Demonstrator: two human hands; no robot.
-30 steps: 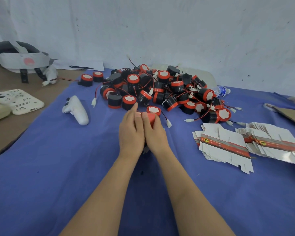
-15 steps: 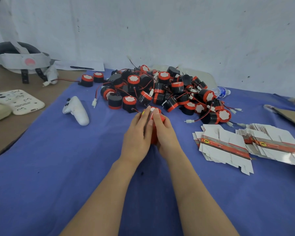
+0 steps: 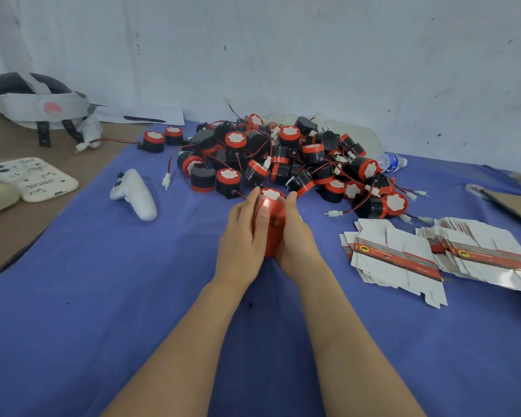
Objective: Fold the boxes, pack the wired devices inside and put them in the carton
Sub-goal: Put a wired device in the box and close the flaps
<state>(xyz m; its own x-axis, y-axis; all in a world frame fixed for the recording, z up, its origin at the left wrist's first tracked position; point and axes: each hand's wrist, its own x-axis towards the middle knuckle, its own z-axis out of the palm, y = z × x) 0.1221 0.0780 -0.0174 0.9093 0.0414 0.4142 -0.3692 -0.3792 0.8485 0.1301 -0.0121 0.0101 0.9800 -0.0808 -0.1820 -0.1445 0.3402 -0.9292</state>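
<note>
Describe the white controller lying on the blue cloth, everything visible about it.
The white controller looks like smooth moulded plastic: one curved handheld grip. Small dark buttons sit at its far end; its rounded handle end points nearer and rightward. It lies on the blue cloth, left of the pile of wired devices and apart from it. Only the cloth touches it; the left hand and right hand hold a red item further right.
</note>
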